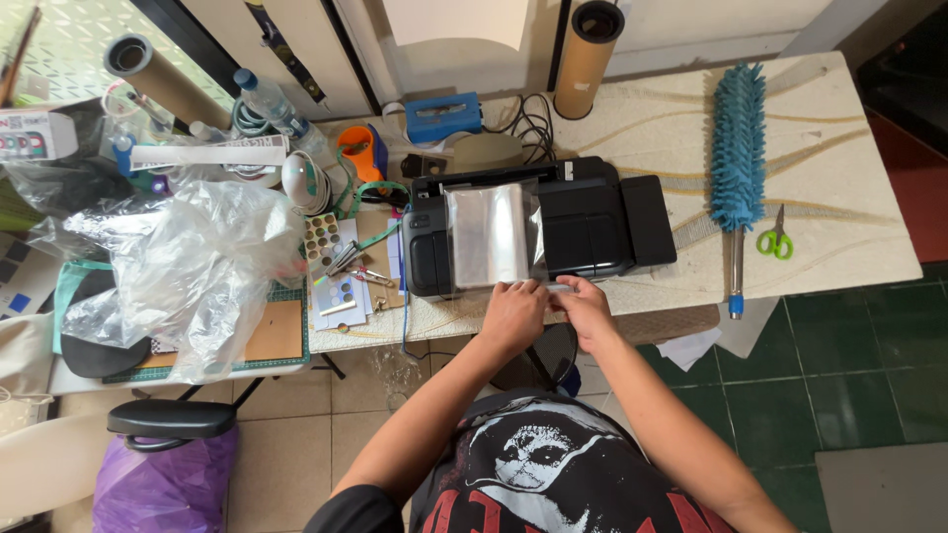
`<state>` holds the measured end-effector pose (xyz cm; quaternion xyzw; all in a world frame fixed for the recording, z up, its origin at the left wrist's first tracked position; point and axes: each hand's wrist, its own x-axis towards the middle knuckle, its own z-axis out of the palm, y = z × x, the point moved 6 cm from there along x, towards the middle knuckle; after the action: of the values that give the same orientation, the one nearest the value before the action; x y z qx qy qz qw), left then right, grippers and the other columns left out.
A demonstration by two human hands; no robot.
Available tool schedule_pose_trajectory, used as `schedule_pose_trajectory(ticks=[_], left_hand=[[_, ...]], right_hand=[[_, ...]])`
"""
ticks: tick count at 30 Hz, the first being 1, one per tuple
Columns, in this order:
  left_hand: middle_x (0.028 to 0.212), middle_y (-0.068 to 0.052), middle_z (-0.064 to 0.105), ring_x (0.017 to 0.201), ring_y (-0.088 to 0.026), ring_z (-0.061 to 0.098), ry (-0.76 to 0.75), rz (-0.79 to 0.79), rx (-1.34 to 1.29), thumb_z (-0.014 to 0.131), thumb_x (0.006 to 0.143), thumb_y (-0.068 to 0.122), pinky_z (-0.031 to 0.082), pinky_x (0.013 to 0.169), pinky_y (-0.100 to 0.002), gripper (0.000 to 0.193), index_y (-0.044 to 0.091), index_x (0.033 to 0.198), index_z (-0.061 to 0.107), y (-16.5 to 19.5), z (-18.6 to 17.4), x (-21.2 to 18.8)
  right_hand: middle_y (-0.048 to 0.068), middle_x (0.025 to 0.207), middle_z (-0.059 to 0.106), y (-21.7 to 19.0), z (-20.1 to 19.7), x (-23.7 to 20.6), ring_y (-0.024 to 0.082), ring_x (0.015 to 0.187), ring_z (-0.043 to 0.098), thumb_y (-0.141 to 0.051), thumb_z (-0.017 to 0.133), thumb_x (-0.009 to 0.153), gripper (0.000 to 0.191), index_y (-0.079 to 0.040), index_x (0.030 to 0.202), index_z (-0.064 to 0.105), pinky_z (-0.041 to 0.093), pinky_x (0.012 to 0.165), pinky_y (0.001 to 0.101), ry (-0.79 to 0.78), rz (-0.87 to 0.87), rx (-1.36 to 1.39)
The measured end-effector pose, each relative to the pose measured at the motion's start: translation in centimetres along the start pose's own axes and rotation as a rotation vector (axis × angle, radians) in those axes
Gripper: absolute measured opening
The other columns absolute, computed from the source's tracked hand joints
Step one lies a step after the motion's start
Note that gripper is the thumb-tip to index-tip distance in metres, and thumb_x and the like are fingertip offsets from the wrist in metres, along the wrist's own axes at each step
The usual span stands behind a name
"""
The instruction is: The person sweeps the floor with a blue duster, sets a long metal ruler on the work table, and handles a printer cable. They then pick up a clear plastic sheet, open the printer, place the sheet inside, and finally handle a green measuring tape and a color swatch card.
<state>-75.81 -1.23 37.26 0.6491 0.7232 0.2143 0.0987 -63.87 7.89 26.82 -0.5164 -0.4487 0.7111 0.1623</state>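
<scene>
A black printer [583,225] sits on the white table [839,247] in front of me. A glossy silver sheet [491,235] lies over its top and front. My left hand [513,314] pinches the sheet's near edge at the printer's front. My right hand [583,306] sits just beside it on the same near edge, fingers curled on the sheet.
Crumpled clear plastic bags [193,266] cover a green cutting mat [281,341] at left. A blue duster [739,148] and green scissors [776,240] lie at right. Cardboard tubes [587,59], a water bottle [272,104], a blue box [442,116] and cables line the back. A black stool [170,419] stands below.
</scene>
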Motion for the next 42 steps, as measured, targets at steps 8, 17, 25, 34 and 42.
schedule_pose_trajectory(ticks=[8,17,25,34,42], left_hand=[[0.099,-0.017,0.063,0.093,-0.037,0.061,0.251,-0.183,-0.359,0.053,0.095,0.01,0.047,0.082,-0.049,0.015,0.002,0.105,0.06,-4.2,-1.3,-3.3],[0.093,-0.015,0.076,0.084,-0.033,0.071,-0.086,-0.143,-0.255,0.062,0.095,0.021,0.053,0.083,-0.046,0.019,0.011,0.096,0.078,-1.8,-1.5,-0.3],[0.098,-0.006,0.074,0.096,-0.022,0.071,-0.055,0.072,0.065,0.058,0.087,0.012,0.045,0.087,-0.044,0.017,0.011,0.094,0.074,-0.5,0.4,-0.5],[0.103,-0.013,0.07,0.098,-0.032,0.067,0.047,-0.123,-0.198,0.06,0.088,0.014,0.045,0.086,-0.045,0.022,0.004,0.105,0.068,-2.3,0.9,-1.5],[0.097,-0.006,0.075,0.083,-0.028,0.07,0.109,-0.023,-0.244,0.062,0.091,0.019,0.044,0.084,-0.044,0.017,0.013,0.096,0.077,-1.7,-0.8,-1.1]], right_hand=[[0.009,0.09,0.076,0.2,-0.9,0.2,0.013,0.075,0.065,-0.005,0.075,0.084,0.051,-0.001,0.13,0.053,0.043,0.061,0.0241,-0.014,0.032,0.077],[0.006,0.094,0.073,-1.2,0.8,-1.1,0.01,0.079,0.067,-0.009,0.071,0.088,0.048,-0.003,0.133,0.056,0.044,0.062,0.0222,-0.023,-0.044,-0.037],[0.007,0.09,0.072,2.0,-0.4,0.6,0.012,0.071,0.066,-0.009,0.072,0.09,0.045,0.001,0.131,0.058,0.039,0.054,0.023,0.023,0.09,0.125],[0.008,0.088,0.073,0.7,-0.4,0.3,0.013,0.071,0.066,-0.005,0.076,0.084,0.054,0.004,0.134,0.056,0.042,0.055,0.0234,0.034,0.018,-0.002],[0.008,0.089,0.074,-0.6,0.2,-1.3,0.013,0.072,0.067,-0.008,0.075,0.085,0.058,0.0,0.139,0.053,0.041,0.056,0.0229,0.037,0.036,-0.006]])
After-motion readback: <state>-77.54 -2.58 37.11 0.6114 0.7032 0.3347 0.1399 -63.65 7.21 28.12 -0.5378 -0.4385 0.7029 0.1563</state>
